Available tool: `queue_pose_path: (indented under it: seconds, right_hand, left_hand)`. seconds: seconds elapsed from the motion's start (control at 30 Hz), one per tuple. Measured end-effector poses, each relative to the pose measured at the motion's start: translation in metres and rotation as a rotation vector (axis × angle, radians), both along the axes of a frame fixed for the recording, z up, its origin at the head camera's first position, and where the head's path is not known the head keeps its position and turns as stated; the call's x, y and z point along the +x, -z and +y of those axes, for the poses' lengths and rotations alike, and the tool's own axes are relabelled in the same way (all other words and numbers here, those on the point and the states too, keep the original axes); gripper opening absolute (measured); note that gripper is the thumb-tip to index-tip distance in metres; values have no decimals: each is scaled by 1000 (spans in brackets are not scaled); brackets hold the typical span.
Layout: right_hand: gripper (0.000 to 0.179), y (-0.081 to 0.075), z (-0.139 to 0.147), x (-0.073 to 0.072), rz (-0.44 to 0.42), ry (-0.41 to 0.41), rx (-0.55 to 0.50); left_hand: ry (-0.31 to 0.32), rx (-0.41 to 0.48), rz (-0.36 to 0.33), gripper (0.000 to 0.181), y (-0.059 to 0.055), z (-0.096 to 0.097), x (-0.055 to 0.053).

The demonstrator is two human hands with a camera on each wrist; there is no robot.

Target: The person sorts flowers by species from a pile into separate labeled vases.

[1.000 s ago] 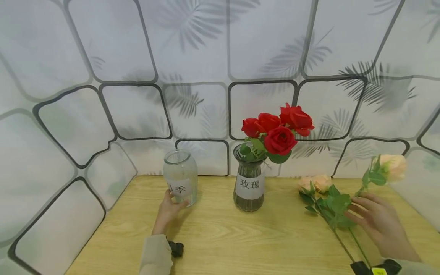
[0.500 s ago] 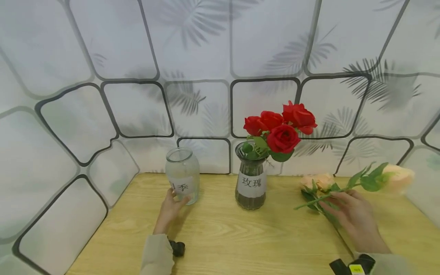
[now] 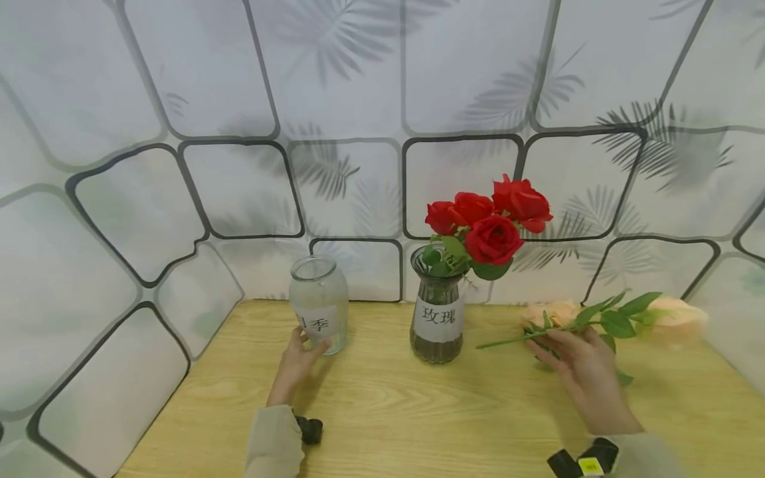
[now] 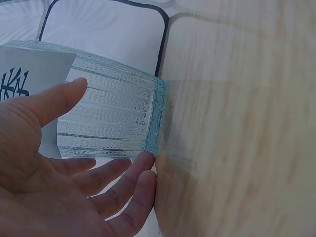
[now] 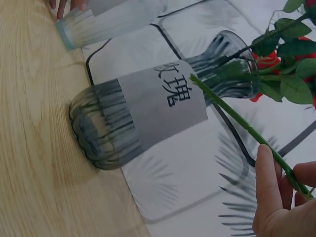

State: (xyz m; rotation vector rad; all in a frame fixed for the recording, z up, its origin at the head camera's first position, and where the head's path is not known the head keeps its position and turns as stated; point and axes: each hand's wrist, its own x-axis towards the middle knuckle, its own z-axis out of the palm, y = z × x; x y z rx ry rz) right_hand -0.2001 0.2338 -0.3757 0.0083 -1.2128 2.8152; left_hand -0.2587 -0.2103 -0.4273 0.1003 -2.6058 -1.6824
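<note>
My left hand (image 3: 295,362) holds the low part of a clear glass vase (image 3: 319,289) with a white label. In the left wrist view the thumb lies over the label, and the fingers (image 4: 123,192) run along the vase's other side, near its base. Between thumb and fingers, my right hand (image 3: 588,378) pinches the green stem (image 5: 232,113) of a peach-coloured artificial rose (image 3: 675,318). That flower lies nearly level, bloom to the right, the bare stem end pointing left toward the grey vase. More peach roses (image 3: 552,313) lie on the table behind the hand, partly hidden.
A grey ribbed glass vase (image 3: 437,348) with a lettered label stands upright mid-table, holding several red roses (image 3: 495,240) that lean right. The wooden table (image 3: 382,418) ends at a patterned backdrop (image 3: 346,192) close behind both vases.
The right hand has moved left with the peach rose, which has turned from upright to nearly level. The left hand has stayed at the clear vase.
</note>
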Motion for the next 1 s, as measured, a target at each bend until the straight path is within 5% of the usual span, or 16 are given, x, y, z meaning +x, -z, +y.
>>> queue_pose_path:
  seconds: [0.17, 0.53, 1.0]
  right_hand:
    - [33, 0, -17, -3, -26, 45, -29]
    - [21, -7, -53, -6, -43, 103, -70]
    - [27, -13, -93, -5, -85, 205, -44]
  left_hand:
    - [6, 8, 9, 81, -1, 2, 0]
    - [11, 2, 11, 80, 1, 1, 0]
    - [7, 6, -6, 82, 0, 2, 0]
